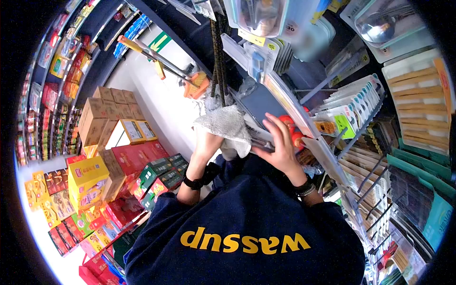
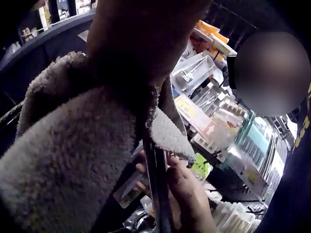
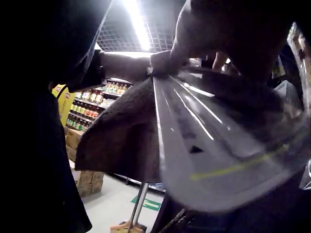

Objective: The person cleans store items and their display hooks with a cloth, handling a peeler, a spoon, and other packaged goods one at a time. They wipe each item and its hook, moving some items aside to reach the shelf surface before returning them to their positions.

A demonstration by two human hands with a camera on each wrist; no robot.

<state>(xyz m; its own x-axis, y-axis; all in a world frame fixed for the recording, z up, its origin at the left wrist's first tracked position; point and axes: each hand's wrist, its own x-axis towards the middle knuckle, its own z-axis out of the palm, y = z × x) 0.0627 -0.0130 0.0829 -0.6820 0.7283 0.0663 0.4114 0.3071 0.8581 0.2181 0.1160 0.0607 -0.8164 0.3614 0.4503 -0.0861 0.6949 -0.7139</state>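
My left hand grips a grey-white terry cloth that drapes over its fingers. The cloth fills the lower left of the left wrist view and lies against the narrow edge of a clear plastic pack. My right hand holds that pack, thumb on one side and fingers on the other; the fingers show past its edge in the left wrist view. Up close in the right wrist view, the clear pack has a rounded corner and a yellow stripe. The cloth hangs beside it.
Hanging racks of packaged kitchen utensils crowd the right. Red round items sit just behind my right hand. Stacked cartons and boxed goods line the left. A broom stands ahead, near dark hanging cords.
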